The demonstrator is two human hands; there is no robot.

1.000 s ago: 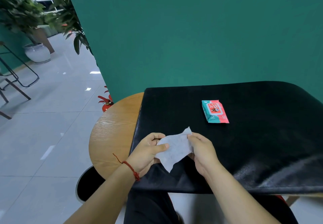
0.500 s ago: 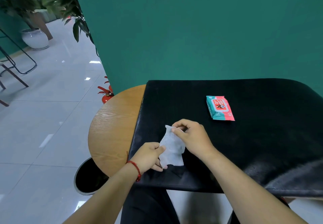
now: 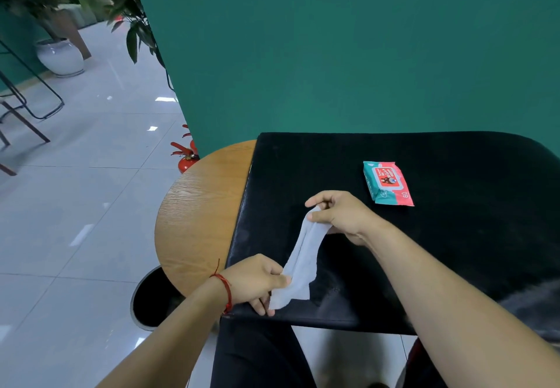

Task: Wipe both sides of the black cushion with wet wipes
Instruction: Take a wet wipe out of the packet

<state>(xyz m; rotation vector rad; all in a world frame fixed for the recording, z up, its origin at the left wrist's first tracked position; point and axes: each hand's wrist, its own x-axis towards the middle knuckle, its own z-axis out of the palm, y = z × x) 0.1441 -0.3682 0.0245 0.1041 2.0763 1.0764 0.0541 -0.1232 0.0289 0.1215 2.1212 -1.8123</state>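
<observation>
Lying flat on the round wooden table (image 3: 200, 221), the one black cushion (image 3: 454, 251) fills the centre and right of the frame, its long axis running left to right. One wet wipe (image 3: 304, 254) is pulled into a narrow band over the cushion's lower left part, slanting from lower left to upper right. The left hand (image 3: 257, 281) pinches its lower end with curled fingers; the right hand (image 3: 342, 216) pinches its upper end. The two hands are apart. One pack of wipes (image 3: 388, 183) lies on the cushion, right of centre
</observation>
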